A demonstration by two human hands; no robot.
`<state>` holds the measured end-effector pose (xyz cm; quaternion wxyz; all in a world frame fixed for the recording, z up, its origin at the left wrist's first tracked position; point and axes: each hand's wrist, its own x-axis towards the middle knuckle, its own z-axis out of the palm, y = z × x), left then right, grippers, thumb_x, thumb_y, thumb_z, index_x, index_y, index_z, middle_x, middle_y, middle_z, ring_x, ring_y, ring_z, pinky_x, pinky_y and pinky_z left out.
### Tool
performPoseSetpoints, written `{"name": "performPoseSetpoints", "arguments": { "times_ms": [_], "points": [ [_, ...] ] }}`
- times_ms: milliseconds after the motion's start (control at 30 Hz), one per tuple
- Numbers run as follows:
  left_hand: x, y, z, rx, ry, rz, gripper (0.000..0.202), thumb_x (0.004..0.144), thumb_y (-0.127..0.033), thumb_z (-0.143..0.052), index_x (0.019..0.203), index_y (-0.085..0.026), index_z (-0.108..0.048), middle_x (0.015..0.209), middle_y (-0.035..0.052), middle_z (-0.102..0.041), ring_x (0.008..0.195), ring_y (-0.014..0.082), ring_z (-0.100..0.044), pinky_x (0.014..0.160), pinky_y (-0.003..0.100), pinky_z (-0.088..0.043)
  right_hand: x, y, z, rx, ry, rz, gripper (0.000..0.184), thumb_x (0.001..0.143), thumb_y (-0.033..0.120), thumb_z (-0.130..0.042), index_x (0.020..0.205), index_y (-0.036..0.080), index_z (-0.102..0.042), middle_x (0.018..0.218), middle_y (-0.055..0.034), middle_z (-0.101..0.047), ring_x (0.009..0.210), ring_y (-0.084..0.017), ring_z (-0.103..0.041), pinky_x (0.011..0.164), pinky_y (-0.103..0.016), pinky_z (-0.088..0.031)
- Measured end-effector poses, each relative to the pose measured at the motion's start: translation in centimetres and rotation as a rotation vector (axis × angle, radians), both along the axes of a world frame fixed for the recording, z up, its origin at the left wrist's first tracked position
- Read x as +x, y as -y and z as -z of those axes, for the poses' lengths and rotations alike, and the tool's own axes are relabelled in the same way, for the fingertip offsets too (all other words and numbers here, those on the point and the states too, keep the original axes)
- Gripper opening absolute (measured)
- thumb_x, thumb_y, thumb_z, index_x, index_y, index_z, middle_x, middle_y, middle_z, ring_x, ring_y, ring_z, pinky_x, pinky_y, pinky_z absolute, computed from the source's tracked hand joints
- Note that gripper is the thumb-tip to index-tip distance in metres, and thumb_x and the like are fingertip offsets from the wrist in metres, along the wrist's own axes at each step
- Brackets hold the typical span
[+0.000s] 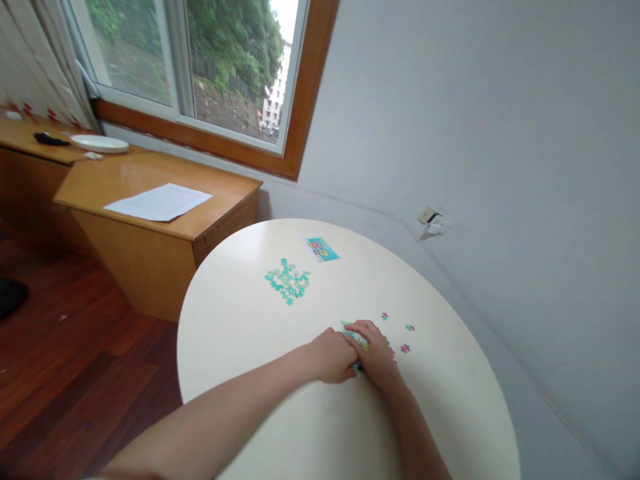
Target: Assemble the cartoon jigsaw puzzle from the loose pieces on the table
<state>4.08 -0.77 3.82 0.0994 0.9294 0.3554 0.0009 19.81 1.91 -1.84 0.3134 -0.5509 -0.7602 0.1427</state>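
Close together near the middle of the round table, my hands bend over a patch of colourful jigsaw puzzle (pixel 362 342). My left hand (pixel 331 357) is closed at the patch's left side, its curled fingertips mostly hidden. Across the top and right of the patch lies my right hand (pixel 376 353), fingers bent inward and thumb close to the left hand. Whatever sits under the fingertips is too small to make out. Loose pink and teal puzzle pieces lie right of my right hand, among them a pink piece (pixel 405 348).
On the white table (pixel 225 333), a heap of teal puzzle pieces (pixel 289 283) lies left of a small picture card (pixel 323 249). A wooden cabinet (pixel 145 173) beyond holds a paper sheet (pixel 160 202) and a white plate (pixel 100 143). A wall (pixel 475 133) with a socket (pixel 435 220) borders the right.
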Motion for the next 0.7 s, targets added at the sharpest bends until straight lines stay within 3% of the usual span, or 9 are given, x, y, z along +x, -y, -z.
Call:
{"name": "performPoseSetpoints", "arguments": {
  "times_ms": [200,400,700],
  "points": [
    [-0.03,0.02,-0.17,-0.011,0.022,-0.020,0.022,0.084,-0.034,-0.056,0.095,-0.017,-0.064,0.102,0.0096,-0.069,0.097,0.0264,-0.064,0.083,0.038,-0.049,0.10,-0.14,0.27,0.010,-0.022,0.000,0.019,0.074,0.026,-0.057,0.085,0.023,-0.071,0.096,-0.0063,-0.063,0.093,-0.022,-0.059,0.089,-0.039,-0.044],
    [0.05,0.00,-0.05,-0.013,0.055,-0.073,0.041,0.082,-0.040,-0.059,0.111,-0.010,-0.056,0.111,0.0152,-0.065,0.100,0.0280,-0.063,0.083,0.037,-0.049,0.14,-0.13,0.25,-0.001,-0.032,-0.013,0.025,0.075,0.021,-0.050,0.087,0.023,-0.072,0.095,-0.0068,-0.063,0.095,-0.022,-0.058,0.089,-0.039,-0.043],
    [0.08,-0.01,-0.13,-0.031,0.056,-0.087,0.036,0.082,-0.039,-0.060,0.105,-0.012,-0.059,0.107,0.0139,-0.068,0.099,0.0279,-0.064,0.083,0.037,-0.049,0.05,-0.08,0.19,0.010,-0.038,-0.010,0.023,0.076,0.024,-0.051,0.087,0.024,-0.071,0.096,-0.0063,-0.064,0.094,-0.022,-0.058,0.090,-0.039,-0.043]
  ]
}}
